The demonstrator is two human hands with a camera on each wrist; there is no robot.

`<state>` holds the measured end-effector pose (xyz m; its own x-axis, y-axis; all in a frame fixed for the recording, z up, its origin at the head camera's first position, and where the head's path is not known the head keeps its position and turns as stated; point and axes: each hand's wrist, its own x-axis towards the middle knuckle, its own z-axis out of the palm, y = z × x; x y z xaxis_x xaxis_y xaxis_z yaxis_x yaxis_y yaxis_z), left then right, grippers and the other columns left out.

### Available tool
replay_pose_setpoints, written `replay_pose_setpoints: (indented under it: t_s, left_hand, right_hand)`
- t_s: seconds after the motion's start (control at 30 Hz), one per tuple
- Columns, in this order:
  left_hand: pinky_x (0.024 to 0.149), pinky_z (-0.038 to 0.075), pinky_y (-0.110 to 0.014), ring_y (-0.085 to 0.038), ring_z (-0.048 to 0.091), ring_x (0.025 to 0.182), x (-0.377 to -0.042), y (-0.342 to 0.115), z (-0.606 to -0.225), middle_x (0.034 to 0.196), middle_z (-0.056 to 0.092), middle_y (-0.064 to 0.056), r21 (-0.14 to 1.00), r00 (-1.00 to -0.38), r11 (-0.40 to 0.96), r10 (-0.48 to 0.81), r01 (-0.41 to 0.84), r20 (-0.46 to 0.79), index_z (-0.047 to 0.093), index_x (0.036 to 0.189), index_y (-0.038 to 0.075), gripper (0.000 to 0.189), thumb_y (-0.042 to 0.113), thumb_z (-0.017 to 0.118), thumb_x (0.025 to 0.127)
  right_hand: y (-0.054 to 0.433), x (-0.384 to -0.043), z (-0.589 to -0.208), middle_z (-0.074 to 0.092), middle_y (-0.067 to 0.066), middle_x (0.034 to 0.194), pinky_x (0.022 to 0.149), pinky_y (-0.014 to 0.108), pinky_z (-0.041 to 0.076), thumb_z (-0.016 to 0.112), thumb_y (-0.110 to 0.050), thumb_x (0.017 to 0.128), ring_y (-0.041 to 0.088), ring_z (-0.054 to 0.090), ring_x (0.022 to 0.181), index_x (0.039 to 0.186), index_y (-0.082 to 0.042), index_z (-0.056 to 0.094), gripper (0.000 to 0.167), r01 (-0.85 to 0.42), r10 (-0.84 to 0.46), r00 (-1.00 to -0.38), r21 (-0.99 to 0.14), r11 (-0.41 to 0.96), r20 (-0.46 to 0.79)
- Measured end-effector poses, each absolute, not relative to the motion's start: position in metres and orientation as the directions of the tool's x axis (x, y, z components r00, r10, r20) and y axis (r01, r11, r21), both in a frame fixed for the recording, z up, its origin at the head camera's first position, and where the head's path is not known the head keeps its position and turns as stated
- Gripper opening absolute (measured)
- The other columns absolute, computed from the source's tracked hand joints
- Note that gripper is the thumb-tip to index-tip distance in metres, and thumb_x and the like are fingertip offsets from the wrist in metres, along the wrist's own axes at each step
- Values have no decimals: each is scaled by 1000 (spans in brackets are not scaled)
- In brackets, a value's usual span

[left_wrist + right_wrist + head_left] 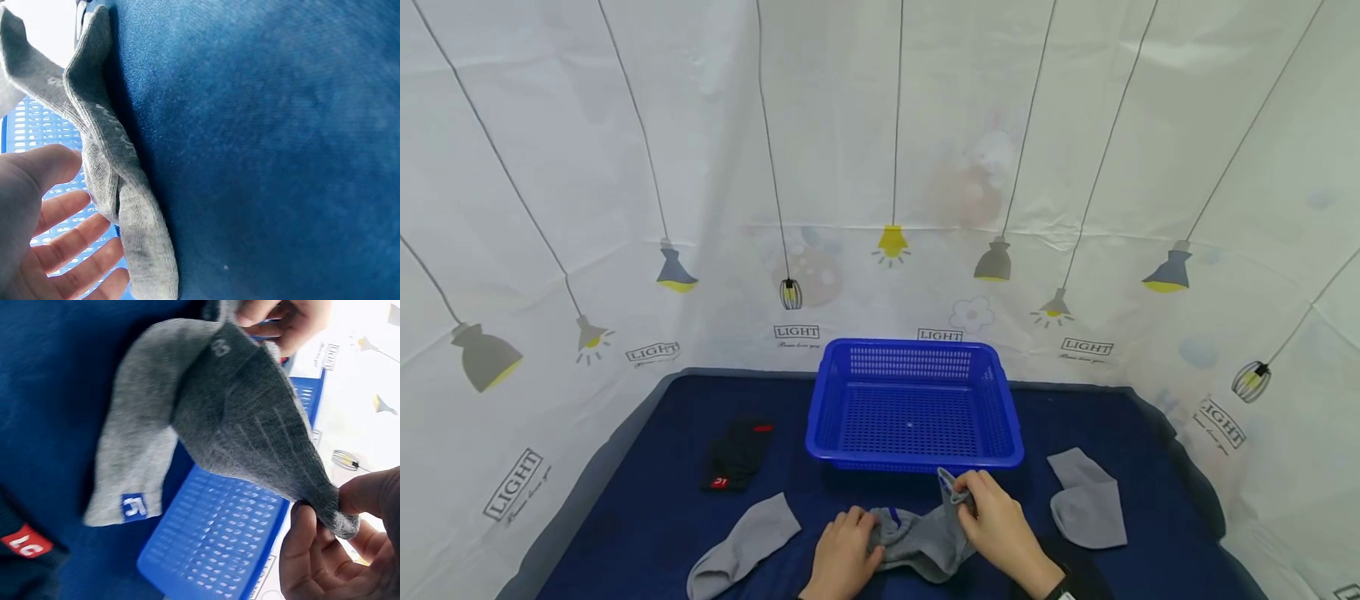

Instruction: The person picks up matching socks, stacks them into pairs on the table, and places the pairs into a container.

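In the head view, my right hand [1003, 533] pinches the raised end of a dark grey sock [250, 431]; in the right wrist view, thumb and fingertips grip its narrow tip and stretch it out. Beside it lies a lighter grey sock [137, 419] with a blue label, overlapping the dark one near my left hand. My left hand [842, 554] rests at the left end of these socks. The left wrist view shows its fingers [75, 240] loosely spread, with the tips right at the sock's edge.
A blue perforated basket [913, 458] stands behind the hands. To the left lie a light grey sock [745, 546] and black folded socks [737, 454] with red labels. Another light grey sock [1090, 500] lies at the right on the dark blue cloth [625, 533]. A lamp-printed sheet [850, 167] hangs behind.
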<state>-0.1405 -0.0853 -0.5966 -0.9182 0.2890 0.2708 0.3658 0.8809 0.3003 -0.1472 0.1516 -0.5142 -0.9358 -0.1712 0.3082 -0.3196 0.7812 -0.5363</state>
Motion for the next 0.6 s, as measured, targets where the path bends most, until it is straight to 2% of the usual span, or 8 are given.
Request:
replay_pose_setpoints:
  t_s: [0.3, 0.6]
  left_hand:
    - [66, 46, -33, -20, 59, 78, -141, -85, -598, 92, 63, -1, 271, -908, 889, 283, 369, 310, 71, 100, 14, 30, 27, 82, 76]
    - [67, 47, -34, -20, 59, 79, -143, -87, -596, 94, 63, -1, 299, -920, 882, 289, 363, 264, 72, 102, 14, 29, 26, 82, 78]
  right_hand:
    - [169, -148, -533, 53, -4, 85, 49, 21, 36, 72, 2, 80, -1, 41, 58, 95, -14, 61, 25, -358, -221, -909, -389, 849, 354]
    - [187, -142, -538, 53, -4, 86, 53, 22, 39, 71, -1, 84, 1, 46, 61, 98, -17, 61, 23, -259, -169, -954, -397, 880, 249]
